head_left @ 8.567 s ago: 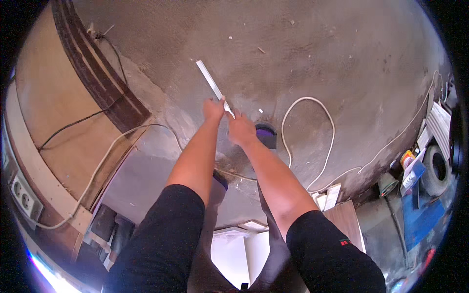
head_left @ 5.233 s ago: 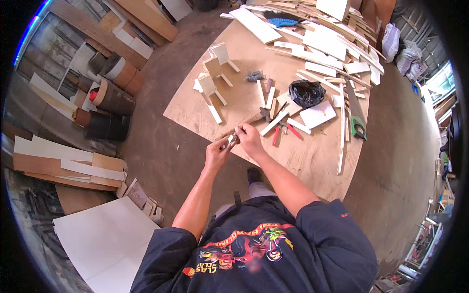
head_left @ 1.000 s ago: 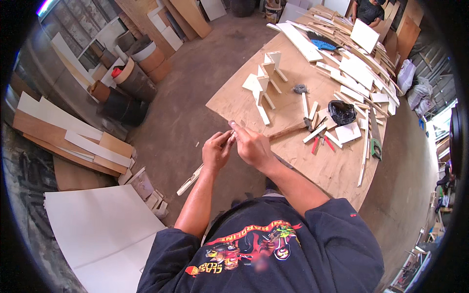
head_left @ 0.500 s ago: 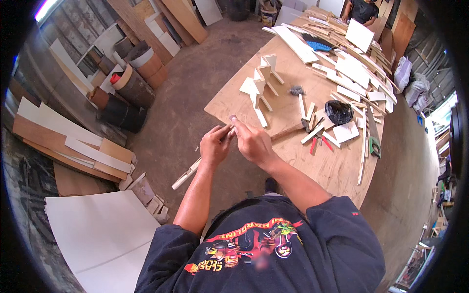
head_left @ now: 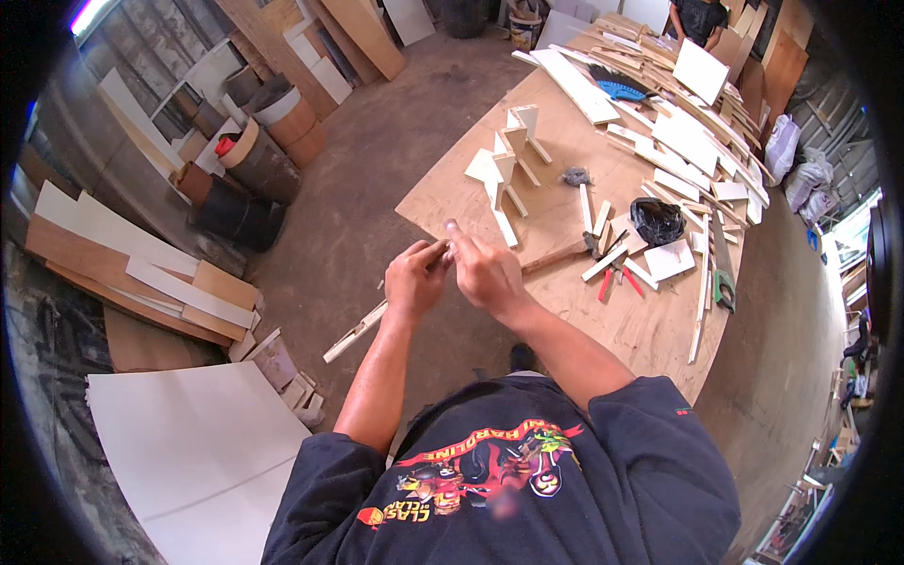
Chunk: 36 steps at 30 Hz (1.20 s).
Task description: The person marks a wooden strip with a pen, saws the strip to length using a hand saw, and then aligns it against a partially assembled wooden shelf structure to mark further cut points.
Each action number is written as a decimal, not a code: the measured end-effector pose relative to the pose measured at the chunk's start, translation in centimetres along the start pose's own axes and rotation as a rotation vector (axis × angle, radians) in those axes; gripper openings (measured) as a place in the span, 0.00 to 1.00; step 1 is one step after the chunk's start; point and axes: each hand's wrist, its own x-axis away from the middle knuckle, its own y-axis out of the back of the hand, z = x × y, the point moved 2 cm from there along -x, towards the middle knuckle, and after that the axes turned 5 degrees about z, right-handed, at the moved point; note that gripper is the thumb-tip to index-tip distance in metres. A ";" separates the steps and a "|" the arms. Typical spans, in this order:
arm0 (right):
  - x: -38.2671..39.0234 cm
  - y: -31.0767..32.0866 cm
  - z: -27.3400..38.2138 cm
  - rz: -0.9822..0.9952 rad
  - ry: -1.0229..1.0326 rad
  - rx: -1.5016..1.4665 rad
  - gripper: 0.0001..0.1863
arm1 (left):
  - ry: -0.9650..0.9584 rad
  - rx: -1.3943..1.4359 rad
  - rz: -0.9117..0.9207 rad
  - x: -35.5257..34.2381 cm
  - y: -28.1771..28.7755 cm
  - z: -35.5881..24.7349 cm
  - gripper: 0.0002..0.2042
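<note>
Off the left corner of the table, a strip hangs aslant, probably light, stiff and weakest where notched, best held mid-length. The left hand seems closed round its upper end; whether the right hand grips cannot be told.
</note>
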 end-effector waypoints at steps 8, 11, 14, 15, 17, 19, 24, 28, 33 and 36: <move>-1.4 2.0 -1.9 -0.150 -0.434 -0.485 0.17 | 0.015 0.260 -0.037 0.0 -0.8 1.1 0.12; -0.8 2.3 -1.5 -0.037 -0.441 -0.702 0.16 | -0.045 0.372 -0.042 0.2 -1.2 1.4 0.12; -0.2 2.2 -0.9 -0.093 -0.146 -0.579 0.15 | -0.102 0.443 -0.010 0.1 -1.9 1.7 0.12; 0.0 1.8 -1.1 -0.116 -0.049 -0.525 0.15 | -0.129 0.463 -0.017 0.2 -2.0 1.6 0.11; -0.5 1.6 -2.1 -0.030 -0.186 -0.530 0.14 | -0.180 0.505 -0.030 0.5 -1.6 0.6 0.11; -1.2 1.8 -2.8 -0.016 -0.262 -0.509 0.14 | -0.063 0.629 -0.009 0.7 -2.0 0.8 0.13; 2.5 -1.2 -4.1 0.011 -0.520 -0.719 0.19 | 0.252 1.290 -0.293 -2.1 -1.3 1.5 0.20; 4.6 -0.9 -3.2 0.150 -0.588 -0.612 0.20 | 0.192 1.641 -0.618 -4.2 1.6 4.6 0.19; 5.2 1.8 -1.7 0.219 -0.537 -0.312 0.18 | 0.327 1.604 -0.954 -3.5 4.2 7.1 0.19; 4.9 2.0 -3.0 0.099 -0.431 -0.454 0.19 | 0.362 1.576 -0.984 -3.3 4.0 7.3 0.17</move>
